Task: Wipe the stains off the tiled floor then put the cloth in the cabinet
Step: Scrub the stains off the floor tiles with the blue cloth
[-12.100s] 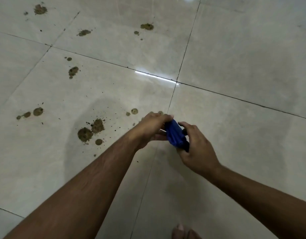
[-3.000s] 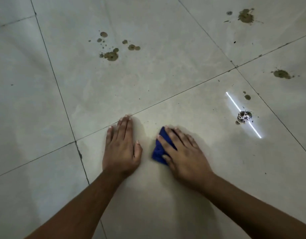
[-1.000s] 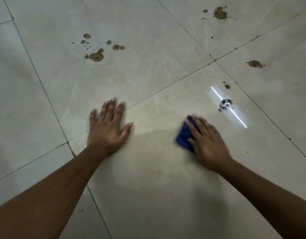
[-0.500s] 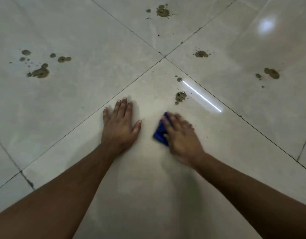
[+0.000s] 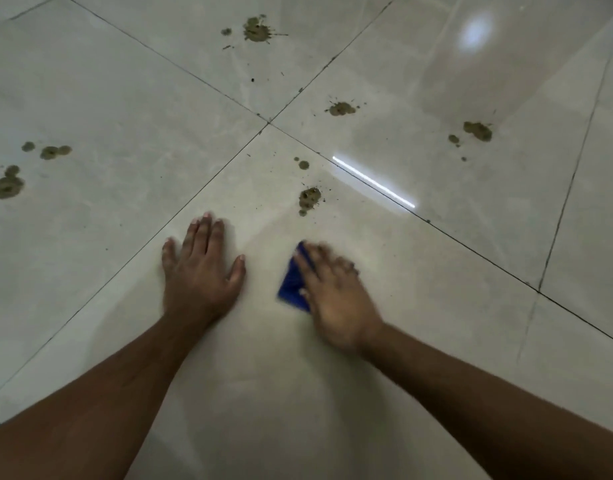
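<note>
A folded blue cloth point(image 5: 292, 282) lies on the pale tiled floor point(image 5: 419, 278), and my right hand point(image 5: 332, 292) presses it flat with straight fingers; the hand is blurred by motion. My left hand point(image 5: 201, 271) rests palm down on the tile to the cloth's left, fingers spread. The nearest brown stain point(image 5: 308, 198) sits on the same tile, a short way beyond the cloth. Other stains lie farther off: one point(image 5: 340, 109) past the grout cross, one point(image 5: 256, 29) at the top, one point(image 5: 477, 130) to the right, and a cluster point(image 5: 7, 185) at the left edge.
Dark grout lines cross at a junction point(image 5: 268, 123) ahead of my hands. A bright strip of reflected light point(image 5: 372, 181) lies along the grout to the right. No cabinet is in view.
The view has swung right, bringing more stains into sight. My right hand with the cloth has slid back toward my left hand and keeps rubbing; my left hand stays planted.
</note>
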